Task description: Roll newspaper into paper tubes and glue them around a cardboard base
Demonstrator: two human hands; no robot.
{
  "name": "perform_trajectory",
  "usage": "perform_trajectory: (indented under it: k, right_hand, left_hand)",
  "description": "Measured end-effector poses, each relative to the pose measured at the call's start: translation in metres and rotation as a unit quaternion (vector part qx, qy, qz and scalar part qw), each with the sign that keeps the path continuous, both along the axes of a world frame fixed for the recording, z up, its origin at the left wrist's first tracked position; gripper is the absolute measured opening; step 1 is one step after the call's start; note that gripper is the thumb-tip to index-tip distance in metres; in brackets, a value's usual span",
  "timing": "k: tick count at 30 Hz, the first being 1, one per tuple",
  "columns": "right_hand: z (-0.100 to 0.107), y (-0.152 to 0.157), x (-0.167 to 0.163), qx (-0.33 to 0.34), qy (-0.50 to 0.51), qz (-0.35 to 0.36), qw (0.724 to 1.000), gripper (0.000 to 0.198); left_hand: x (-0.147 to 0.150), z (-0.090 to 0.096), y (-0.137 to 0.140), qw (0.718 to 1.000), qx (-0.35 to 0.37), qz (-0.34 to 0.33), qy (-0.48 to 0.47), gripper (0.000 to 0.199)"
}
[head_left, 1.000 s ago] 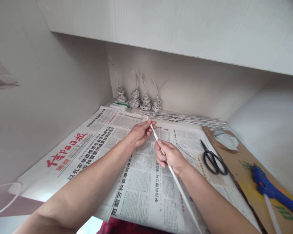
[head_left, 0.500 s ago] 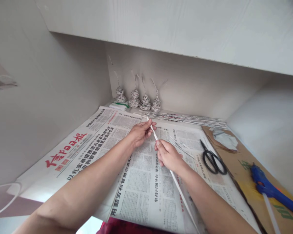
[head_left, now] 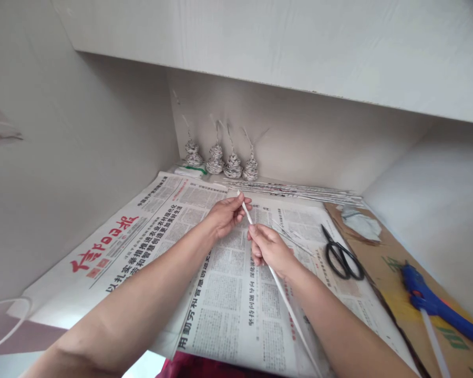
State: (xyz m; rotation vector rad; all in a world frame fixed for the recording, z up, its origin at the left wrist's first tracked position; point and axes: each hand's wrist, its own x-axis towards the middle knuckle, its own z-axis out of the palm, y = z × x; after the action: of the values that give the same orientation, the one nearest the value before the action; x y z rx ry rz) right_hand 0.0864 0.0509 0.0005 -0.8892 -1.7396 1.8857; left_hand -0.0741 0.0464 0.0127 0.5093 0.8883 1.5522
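1. Cord (head_left: 16, 328), white and slim, is looping in at the far left, beside the corner of the newspaper (head_left: 220, 325), which is spreading flat across the middle.
2. Four woven figures (head_left: 215, 160) are standing in a row near the back wall (head_left: 307, 142), thin stems rising from their tops.
3. Your left hand (head_left: 227, 215) is pinching the upper end of a white strip (head_left: 284, 300), its grip closed, the tip poking out just past thumb and fingers.
4. That white strip is slanting above the newspaper, its lower part trailing toward the bottom edge beside your right forearm (head_left: 339, 315).
5. Your right hand (head_left: 270, 247) is curling around the white strip, its grip closed, a short stretch showing between both hands.
6. Beyond them, thin sticks (head_left: 295, 192) are lying in a long, loose bundle.
7. Black scissors (head_left: 342, 260) are resting on the newspaper, blades pointing away from you.
8. Cardboard (head_left: 382, 257) is carrying a crumpled white piece (head_left: 360, 223) and a blue glue gun (head_left: 437, 310).
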Motion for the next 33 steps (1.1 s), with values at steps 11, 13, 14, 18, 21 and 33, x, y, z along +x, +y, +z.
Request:
perform_trajectory:
  k: [11, 13, 14, 18, 21, 33]
  right_hand:
    - [0.006, 0.007, 0.007, -0.228, 0.143, 0.112, 0.957, 0.033]
    - [0.002, 0.011, 0.006, -0.212, 0.122, 0.093, 0.965, 0.035]
    - [0.0, 0.012, 0.006, -0.195, 0.108, 0.079, 0.972, 0.036]
    - [-0.003, 0.013, 0.005, -0.075, 0.061, 0.038, 0.995, 0.036]
    - [0.001, 0.011, 0.006, -0.054, 0.074, 0.056, 0.994, 0.034]
    - [-0.004, 0.01, 0.004, -0.125, 0.102, 0.052, 0.986, 0.031]
  left_hand:
    - [0.002, 0.002, -0.001, 0.999, 0.005, -0.03, -0.031, 0.019]
    - [0.002, 0.001, -0.002, 0.999, 0.012, -0.036, -0.025, 0.018]
    - [0.002, 0.001, -0.002, 0.999, 0.015, -0.038, -0.019, 0.017]
    - [0.004, 0.0, -0.002, 0.999, 0.025, -0.045, -0.006, 0.015]
    - [0.004, 0.002, -0.003, 0.998, 0.024, -0.053, -0.018, 0.015]
    - [0.007, 0.0, -0.004, 0.997, 0.02, -0.068, -0.018, 0.014]
